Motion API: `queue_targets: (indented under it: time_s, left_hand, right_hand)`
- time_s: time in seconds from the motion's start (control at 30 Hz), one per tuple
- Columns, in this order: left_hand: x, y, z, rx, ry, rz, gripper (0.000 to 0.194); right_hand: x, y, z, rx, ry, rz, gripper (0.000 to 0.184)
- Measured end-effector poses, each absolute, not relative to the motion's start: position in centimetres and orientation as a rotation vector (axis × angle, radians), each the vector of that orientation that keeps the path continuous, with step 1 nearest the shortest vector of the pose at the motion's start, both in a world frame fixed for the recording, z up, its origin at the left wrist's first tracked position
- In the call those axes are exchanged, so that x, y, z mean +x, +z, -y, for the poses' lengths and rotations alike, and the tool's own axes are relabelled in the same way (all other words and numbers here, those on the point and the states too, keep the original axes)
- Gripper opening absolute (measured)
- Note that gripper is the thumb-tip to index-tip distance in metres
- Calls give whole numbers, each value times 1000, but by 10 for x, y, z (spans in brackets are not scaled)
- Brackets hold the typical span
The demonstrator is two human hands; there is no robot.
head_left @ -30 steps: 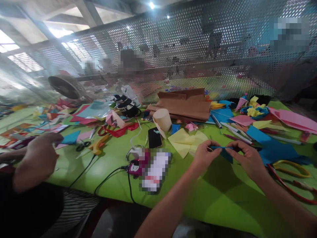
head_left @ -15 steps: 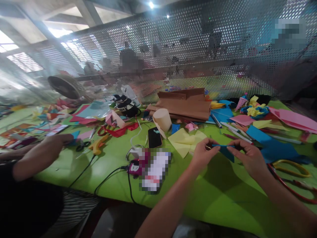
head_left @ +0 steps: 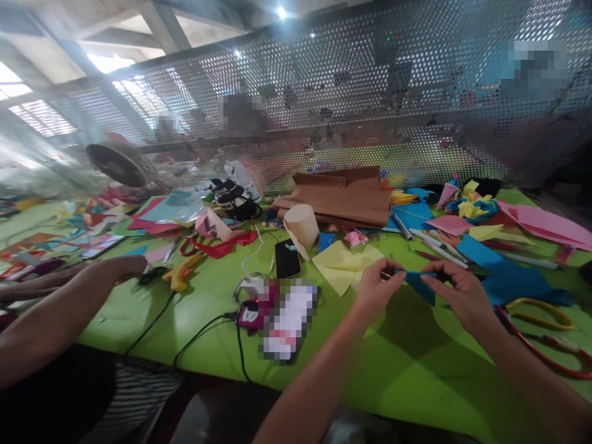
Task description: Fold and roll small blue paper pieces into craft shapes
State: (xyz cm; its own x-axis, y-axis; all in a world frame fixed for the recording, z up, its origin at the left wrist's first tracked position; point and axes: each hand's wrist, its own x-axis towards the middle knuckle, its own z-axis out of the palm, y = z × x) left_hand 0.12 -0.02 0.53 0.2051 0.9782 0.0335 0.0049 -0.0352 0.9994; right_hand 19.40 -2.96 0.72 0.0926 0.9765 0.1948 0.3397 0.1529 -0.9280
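Between my two hands is a small piece of blue paper (head_left: 420,287), held above the green table with a pointed corner hanging down. My left hand (head_left: 380,285) pinches its left end between thumb and fingers. At the other end, my right hand (head_left: 456,288) grips the top edge the same way. Yellow paper sheets (head_left: 340,265) lie just beyond my left hand. Close to my right hand are a larger blue sheet (head_left: 513,277) and scissors (head_left: 539,314) with yellow and red handles.
A co-worker's hand (head_left: 132,266) is at the left, by dark scissors (head_left: 152,275) and a yellow glue gun (head_left: 182,271). Two phones (head_left: 287,258), a paper roll (head_left: 301,227), brown sheets (head_left: 342,196) and cables spread across the table (head_left: 208,351). Perforated panels (head_left: 277,142) stand behind.
My hands keep their pinch on the blue paper and have hardly shifted. The co-worker's arm at the left has moved forward and right, and the hand is now over the dark scissors.
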Motion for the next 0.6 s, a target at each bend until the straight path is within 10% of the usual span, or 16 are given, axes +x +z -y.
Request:
queue_targets:
  time_s: [0.6]
  left_hand:
    - [-1, 9, -3, 1388, 1094, -1042, 11]
  right_hand:
    - [196, 7, 29, -1373, 780, 1450, 27]
